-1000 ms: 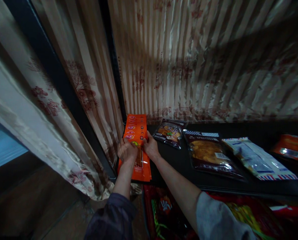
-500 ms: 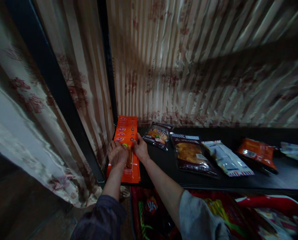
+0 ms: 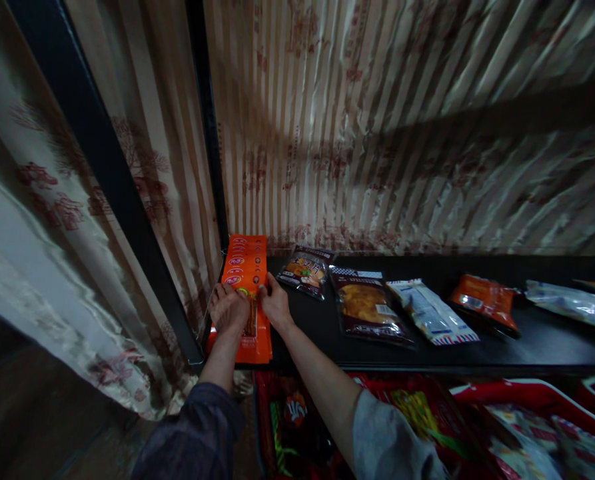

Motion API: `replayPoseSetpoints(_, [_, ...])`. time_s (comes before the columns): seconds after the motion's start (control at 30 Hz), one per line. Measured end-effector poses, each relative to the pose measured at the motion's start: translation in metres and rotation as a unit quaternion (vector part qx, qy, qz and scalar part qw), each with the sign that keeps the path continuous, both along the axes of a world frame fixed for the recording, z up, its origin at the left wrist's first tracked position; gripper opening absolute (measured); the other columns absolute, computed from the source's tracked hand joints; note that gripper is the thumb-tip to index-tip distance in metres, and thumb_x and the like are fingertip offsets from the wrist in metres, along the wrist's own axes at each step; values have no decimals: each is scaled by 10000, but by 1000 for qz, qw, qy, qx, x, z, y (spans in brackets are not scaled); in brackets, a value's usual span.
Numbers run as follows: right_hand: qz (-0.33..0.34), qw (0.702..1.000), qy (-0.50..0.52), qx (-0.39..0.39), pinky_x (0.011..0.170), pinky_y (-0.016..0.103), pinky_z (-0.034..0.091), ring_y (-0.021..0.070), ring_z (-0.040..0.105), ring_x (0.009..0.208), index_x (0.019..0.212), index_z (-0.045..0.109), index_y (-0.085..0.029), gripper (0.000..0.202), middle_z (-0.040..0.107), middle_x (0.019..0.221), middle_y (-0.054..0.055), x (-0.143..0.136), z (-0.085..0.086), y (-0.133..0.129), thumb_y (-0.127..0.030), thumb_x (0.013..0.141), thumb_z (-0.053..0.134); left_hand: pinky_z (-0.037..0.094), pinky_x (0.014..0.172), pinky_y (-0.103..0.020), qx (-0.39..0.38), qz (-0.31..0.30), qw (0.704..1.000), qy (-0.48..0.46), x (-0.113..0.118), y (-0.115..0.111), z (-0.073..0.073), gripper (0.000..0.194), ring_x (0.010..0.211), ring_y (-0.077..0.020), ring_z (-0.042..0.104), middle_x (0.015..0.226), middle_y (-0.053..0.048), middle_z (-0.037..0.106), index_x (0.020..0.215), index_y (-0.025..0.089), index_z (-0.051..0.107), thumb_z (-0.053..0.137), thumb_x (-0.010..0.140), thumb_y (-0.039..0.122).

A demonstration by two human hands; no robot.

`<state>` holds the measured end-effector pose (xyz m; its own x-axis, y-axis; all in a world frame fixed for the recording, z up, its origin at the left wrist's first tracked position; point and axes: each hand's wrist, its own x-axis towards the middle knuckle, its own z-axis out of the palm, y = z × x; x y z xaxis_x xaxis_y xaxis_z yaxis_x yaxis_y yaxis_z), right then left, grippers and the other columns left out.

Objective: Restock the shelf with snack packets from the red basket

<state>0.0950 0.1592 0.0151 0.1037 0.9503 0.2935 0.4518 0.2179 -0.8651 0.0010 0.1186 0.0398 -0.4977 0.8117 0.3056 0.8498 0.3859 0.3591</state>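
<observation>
A row of overlapping orange snack packets (image 3: 247, 255) lies at the left end of the black shelf (image 3: 317, 327), running from the back towards the front edge. My left hand (image 3: 230, 309) is over the left side of the packets, its fingers curled at their edge. From the other side, my right hand (image 3: 276, 302) grips the right edge, thumb on top and the other fingers partly hidden. Just right of it lies a small dark snack bag (image 3: 307, 271). Brown food shows through the window of the front orange packet between my hands.
Further right lie a larger dark bag (image 3: 370, 307), a white bag (image 3: 432, 312), an orange-red bag (image 3: 486, 300) and a silvery pack (image 3: 572, 305). Red baskets (image 3: 532, 388) of packaged snacks stand below. Black posts (image 3: 107, 173) and a patterned curtain (image 3: 377, 133) close off the left and back.
The view has turned slightly right, so the shelf items appear further left. My hands keep nearly the same place on the orange packets, the right-hand fingers shifting slightly at the edge.
</observation>
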Motion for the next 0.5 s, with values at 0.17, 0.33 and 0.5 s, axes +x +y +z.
replayPoseSetpoints(0.17, [3,1000,-27,-3,1058,341,355,226,493,1233,1308,469,-74,489,535,1319,136,0,1,-8,-231,846,431,401,904,-383,12,6,1000,6,-1,2,-3,430,1105,-282,544,1266,-183,544,1196,66,532,347,861,262])
replayPoseSetpoints(0.33, [10,999,-37,-7,1085,335,315,222,446,1273,1348,409,-44,520,479,1368,154,-1,4,-14,-223,860,408,414,892,-403,2,3,1000,3,-1,1,-1,439,1095,-289,549,1254,-189,547,1207,69,526,347,864,277])
replayPoseSetpoints(0.5, [24,999,-37,-26,1078,343,323,216,459,1264,1334,442,-91,476,497,1359,122,-1,9,-17,-198,873,386,400,926,-411,0,-6,1000,-20,-1,-3,3,444,1131,-293,529,1269,-197,536,1215,62,515,336,866,270])
